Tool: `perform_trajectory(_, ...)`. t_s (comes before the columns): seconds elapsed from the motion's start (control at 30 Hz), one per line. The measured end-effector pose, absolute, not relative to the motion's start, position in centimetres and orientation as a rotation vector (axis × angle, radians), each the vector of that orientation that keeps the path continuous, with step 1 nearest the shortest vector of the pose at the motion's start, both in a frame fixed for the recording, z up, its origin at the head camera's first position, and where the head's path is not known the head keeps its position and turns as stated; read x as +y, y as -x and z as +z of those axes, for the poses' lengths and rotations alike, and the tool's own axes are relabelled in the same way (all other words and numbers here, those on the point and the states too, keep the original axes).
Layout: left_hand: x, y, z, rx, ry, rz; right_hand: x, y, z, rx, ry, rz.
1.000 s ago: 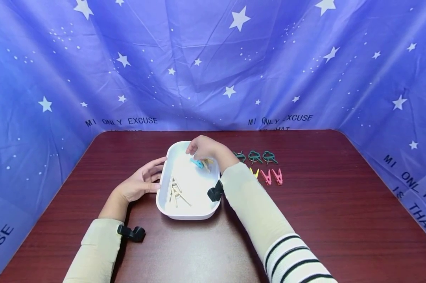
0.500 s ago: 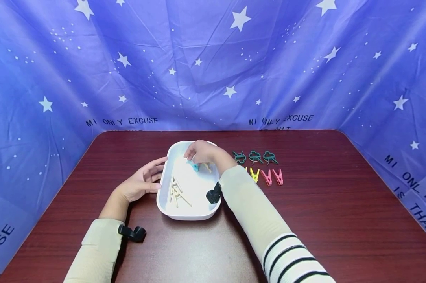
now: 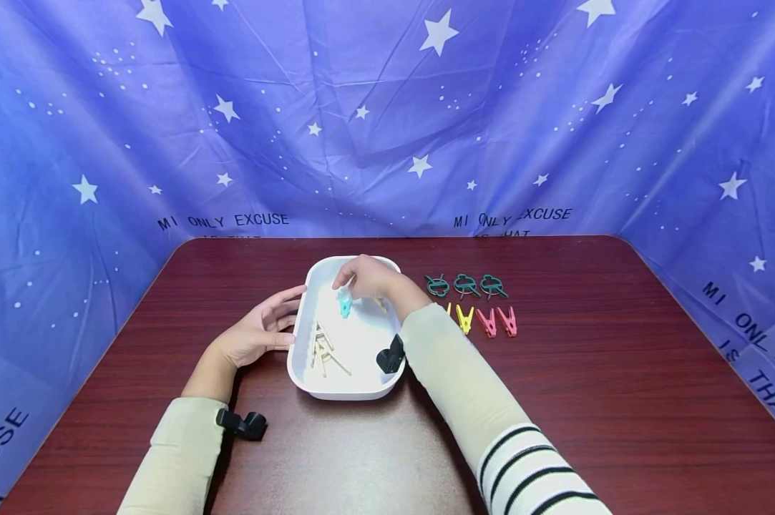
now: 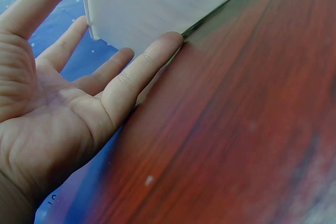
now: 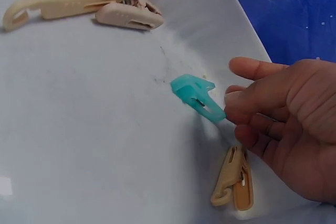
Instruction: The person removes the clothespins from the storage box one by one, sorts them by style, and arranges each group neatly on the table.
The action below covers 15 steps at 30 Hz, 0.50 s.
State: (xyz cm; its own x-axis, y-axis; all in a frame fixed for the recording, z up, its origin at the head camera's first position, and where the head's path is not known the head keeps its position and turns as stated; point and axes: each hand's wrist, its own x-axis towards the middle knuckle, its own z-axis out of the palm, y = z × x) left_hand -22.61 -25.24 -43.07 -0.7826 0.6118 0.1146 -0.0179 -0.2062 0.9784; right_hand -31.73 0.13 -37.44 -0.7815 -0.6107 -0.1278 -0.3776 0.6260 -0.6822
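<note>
My right hand [image 3: 371, 279] is over the far part of the white tray [image 3: 345, 395], its thumb and fingers pinching one end of a turquoise clothespin [image 5: 193, 97]. The clothespin's other end points toward the near side, close over the tray floor. Near that hand, a tan clothespin [image 5: 231, 182] lies in the tray, mostly covered by the hand in the head view. Several cream and pale clothespins [image 5: 79, 4] lie together in the tray's near left part. Along the tray's left side, my left hand [image 3: 255, 332] touches the wall with extended fingers and thumb.
Right of the tray, green clips [image 3: 466, 286] with round bodies stand in a row. Nearer me lie yellow clothespins [image 3: 465, 320] and pink clothespins [image 3: 487, 323], partly behind the right forearm. A starry blue cloth [image 3: 387, 143] hangs behind the dark red table [image 3: 587, 372].
My right hand has shifted slightly left and lower, turning the turquoise clothespin so it points toward me. The left hand stays against the tray.
</note>
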Motion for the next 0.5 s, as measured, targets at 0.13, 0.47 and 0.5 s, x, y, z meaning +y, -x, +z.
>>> perform_trajectory(0.13, -25.14, 22.51, -42.99, 1.645, -0.683, 2.039, 0.07, 31.52, -37.61, 2.505, 0.765, -0.850)
perform_trajectory(0.47, -25.17, 22.56, -43.02, 1.655, -0.680, 2.040, -0.12, 31.36, -37.98, 2.482, 0.787, -0.826)
perform_trajectory(0.5, -25.16, 22.55, -42.99, 1.657, -0.681, 2.040, -0.13, 31.40, -38.02, 2.488, 0.795, -0.819)
